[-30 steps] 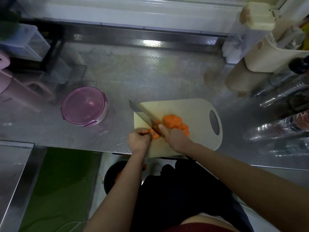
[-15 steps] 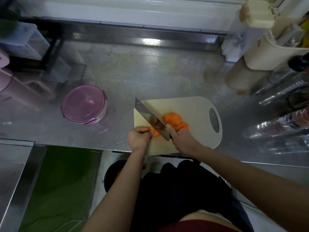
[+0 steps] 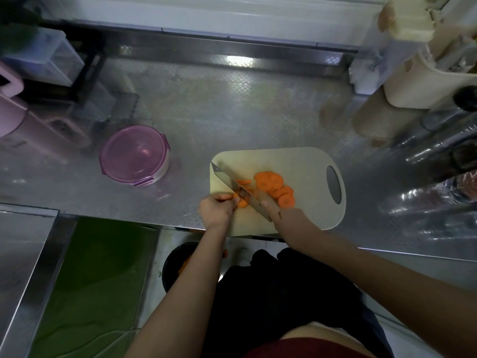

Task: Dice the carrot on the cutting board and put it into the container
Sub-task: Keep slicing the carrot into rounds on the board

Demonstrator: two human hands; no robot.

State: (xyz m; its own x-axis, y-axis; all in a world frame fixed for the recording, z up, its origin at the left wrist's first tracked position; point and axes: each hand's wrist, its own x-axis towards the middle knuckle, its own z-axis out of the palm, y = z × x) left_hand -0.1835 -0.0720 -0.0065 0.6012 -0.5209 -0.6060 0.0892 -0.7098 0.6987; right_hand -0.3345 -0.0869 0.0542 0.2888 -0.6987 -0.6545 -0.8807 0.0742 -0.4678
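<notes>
While half a second ago the knife (image 3: 228, 178) was lifted with its broad face showing, it now lies low again across the carrot (image 3: 242, 202), so we judge another slice is being cut. Our left hand (image 3: 215, 209) has its fingers curled, pinching the short stub that remains, just left of the blade. Our right hand (image 3: 285, 217) is wrapped round the handle, one finger lying forward towards the blade. The cut rounds (image 3: 273, 187) lie overlapping on the cutting board (image 3: 296, 161) to the right of the blade. These are rounds, not dice, so the real dicing is yet to come.

With so little stub left, our fingertips are very near the edge of the blade; that is the risk here. The board's near edge sits right at the front of the tabletop (image 3: 232, 112), perhaps slightly over it, so pieces could roll off towards us. The container (image 3: 135, 155) stands well to the left with its purple lid on, and bare tabletop lies between it and the board. Bottles (image 3: 438, 151) crowd the right side.
</notes>
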